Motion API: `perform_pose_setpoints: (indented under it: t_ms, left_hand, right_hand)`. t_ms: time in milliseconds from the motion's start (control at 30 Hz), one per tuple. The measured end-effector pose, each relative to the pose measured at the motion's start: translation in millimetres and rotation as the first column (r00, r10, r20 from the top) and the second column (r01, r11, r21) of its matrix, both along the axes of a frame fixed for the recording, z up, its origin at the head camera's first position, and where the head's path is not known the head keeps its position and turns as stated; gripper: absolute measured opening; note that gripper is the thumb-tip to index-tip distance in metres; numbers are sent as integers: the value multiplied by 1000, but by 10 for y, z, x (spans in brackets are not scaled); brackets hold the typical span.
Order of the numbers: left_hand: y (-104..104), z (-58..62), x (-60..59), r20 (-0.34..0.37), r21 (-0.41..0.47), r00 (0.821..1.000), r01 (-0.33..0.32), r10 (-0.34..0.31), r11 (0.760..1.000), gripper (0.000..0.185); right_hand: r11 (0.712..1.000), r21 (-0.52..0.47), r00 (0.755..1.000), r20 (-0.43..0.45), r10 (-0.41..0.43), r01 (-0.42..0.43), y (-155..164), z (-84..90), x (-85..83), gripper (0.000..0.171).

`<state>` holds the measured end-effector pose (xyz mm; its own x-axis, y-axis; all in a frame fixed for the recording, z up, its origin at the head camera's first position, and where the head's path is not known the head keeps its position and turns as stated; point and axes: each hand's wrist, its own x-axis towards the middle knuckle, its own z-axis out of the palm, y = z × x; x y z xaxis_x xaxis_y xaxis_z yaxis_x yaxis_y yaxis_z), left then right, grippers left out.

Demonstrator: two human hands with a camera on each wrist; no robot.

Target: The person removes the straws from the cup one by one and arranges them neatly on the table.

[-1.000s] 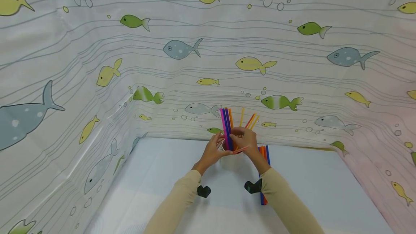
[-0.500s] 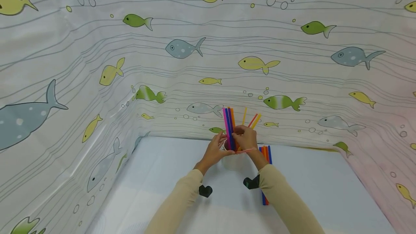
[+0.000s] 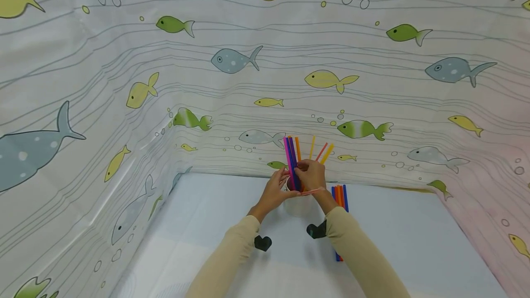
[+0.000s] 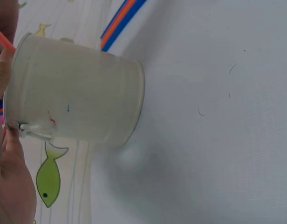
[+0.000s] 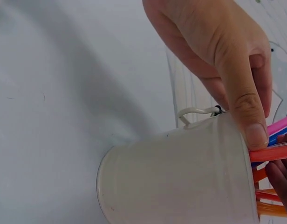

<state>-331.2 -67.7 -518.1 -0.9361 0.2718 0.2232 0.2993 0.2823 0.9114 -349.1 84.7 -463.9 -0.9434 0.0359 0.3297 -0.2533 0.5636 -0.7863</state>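
A cream metal bucket (image 3: pixel 297 207) stands upright on the table, with coloured straws (image 3: pixel 291 160) in pink, blue, purple, orange and yellow rising from it. My left hand (image 3: pixel 272 193) grips its rim from the left side. In the right wrist view the left thumb (image 5: pixel 255 133) presses at the rim of the bucket (image 5: pixel 181 172), against a salmon straw (image 5: pixel 276 153) that slants outward. My right hand (image 3: pixel 312 177) is at the bucket's mouth, its fingers pinching the pink, blue and purple straws; its other fingers are partly hidden. A small handle loop shows on the bucket's side.
More straws (image 3: pixel 339 193), blue and orange, lie in a row on the white table (image 3: pixel 207 224) to the right of the bucket, partly under the right forearm. Fish-printed sheets (image 3: pixel 232 105) enclose the table at the back and both sides.
The right hand and forearm have shifted slightly leftward toward the bunch of straws. The left hand keeps its grip on the bucket, and the view has tilted a little.
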Motion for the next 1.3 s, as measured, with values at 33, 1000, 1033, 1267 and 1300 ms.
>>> perform_pose_setpoints:
  t_ms: [33,1000,1033,1267,1300]
  left_hand:
    - [0,5,1,0,-2,1000,-1,1,1000,103]
    - [3,79,66,-2,54,1000,20,-20,998,93]
    - [3,81,67,0,58,1000,22,-22,998,93]
    - [-1,6,35,12,44,1000,6,-7,999,96]
    - [-2,4,34,16,37,1000,2,-3,999,96]
  right_hand:
    - [1000,3,1000,-2,-2,2,-2,5,0,22]
    - [991,-133,999,-32,11,-15,36,234,76,22]
    - [990,-136,998,-53,21,-28,52,262,82,22]
    - [987,-150,985,-172,24,-50,135,495,108,18]
    - [987,-151,982,-188,19,-48,146,532,110,18]
